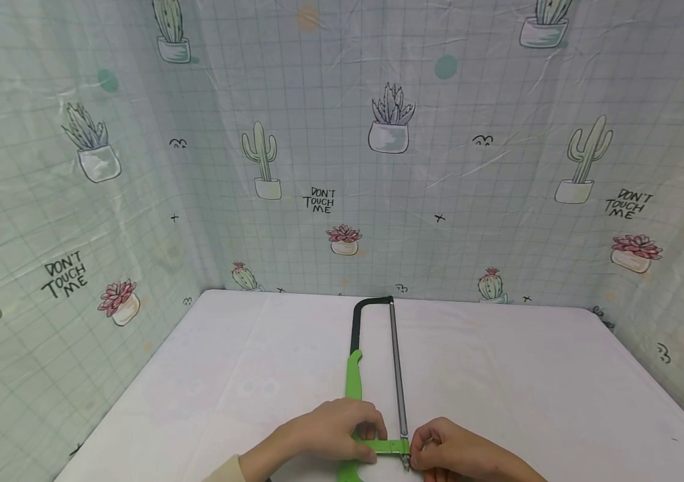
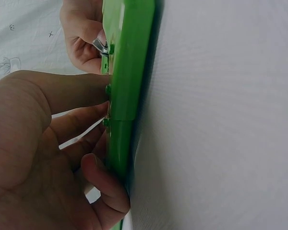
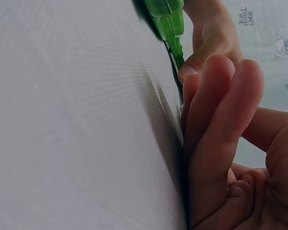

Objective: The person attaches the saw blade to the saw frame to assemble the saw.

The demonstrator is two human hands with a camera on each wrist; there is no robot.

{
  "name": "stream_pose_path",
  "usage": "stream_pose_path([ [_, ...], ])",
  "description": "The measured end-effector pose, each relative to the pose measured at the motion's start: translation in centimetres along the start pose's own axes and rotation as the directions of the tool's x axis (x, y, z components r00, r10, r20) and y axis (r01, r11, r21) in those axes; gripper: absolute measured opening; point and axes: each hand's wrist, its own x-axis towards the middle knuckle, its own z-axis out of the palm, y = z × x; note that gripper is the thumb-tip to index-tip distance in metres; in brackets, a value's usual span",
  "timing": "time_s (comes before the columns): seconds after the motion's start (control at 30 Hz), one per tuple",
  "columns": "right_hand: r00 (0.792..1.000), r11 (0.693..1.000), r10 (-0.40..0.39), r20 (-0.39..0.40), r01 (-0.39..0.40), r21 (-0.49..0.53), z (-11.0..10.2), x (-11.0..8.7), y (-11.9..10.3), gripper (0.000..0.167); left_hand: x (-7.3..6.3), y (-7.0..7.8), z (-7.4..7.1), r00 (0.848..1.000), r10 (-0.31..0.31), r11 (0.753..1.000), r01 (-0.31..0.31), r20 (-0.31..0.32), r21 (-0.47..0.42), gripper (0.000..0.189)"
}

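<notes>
A hacksaw lies on the white table, its black bow at the far end and its green handle toward me. The grey blade runs along its right side to a green crosspiece. My left hand holds the green frame at the crosspiece, thumb on the near side and fingers curled over it. At the blade's near end, my right hand pinches a small metal wing nut. Its thumb and forefinger partly cover the nut in the left wrist view.
The white table stretches out on both sides of the saw. Behind it and along the left and right hangs a pale sheet printed with potted cacti and a grid.
</notes>
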Motion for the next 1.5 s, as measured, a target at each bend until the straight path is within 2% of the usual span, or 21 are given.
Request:
stream_pose_path([
  [0.4, 1.0, 1.0, -0.005, 0.012, 0.005, 0.007, -0.11, -0.09, -0.21, 0.011, 0.01, 0.1, -0.11, 1.0, 0.012, 1.0, -0.012, -0.007, 0.003, 0.02],
  [0.6, 1.0, 1.0, -0.013, 0.006, 0.013, -0.02, -0.15, -0.08, -0.17, 0.034, -0.01, 0.14, -0.27, 1.0, 0.018, 1.0, -0.018, -0.006, 0.005, 0.02],
  [0.67, 1.0, 1.0, -0.013, 0.003, 0.013, -0.028, -0.13, -0.08, -0.21, 0.037, -0.03, 0.15, -0.34, 1.0, 0.019, 1.0, -0.019, -0.004, 0.005, 0.02],
  [0.73, 1.0, 1.0, -0.006, 0.0, 0.006, -0.022, -0.09, -0.08, -0.28, 0.035, -0.04, 0.17, -0.39, 1.0, 0.018, 1.0, -0.018, -0.003, 0.002, 0.02],
  [0.97, 1.0, 1.0, 0.027, -0.009, -0.027, -0.007, 0.04, -0.13, -0.68, 0.012, -0.04, 0.25, -0.55, 1.0, 0.011, 1.0, -0.011, 0.0, -0.011, 0.02],
  [1.23, 1.0, 0.999, 0.021, -0.014, -0.022, -0.04, 0.09, -0.02, -0.82, 0.018, 0.05, 0.22, -0.56, 1.0, 0.002, 1.0, -0.001, 0.008, -0.011, 0.02],
  [1.5, 0.999, 0.998, 0.023, -0.04, -0.025, -0.06, 0.31, 0.07, -0.76, 0.017, 0.0, 0.1, -0.49, 1.0, 0.011, 1.0, -0.011, 0.008, -0.005, 0.02],
])
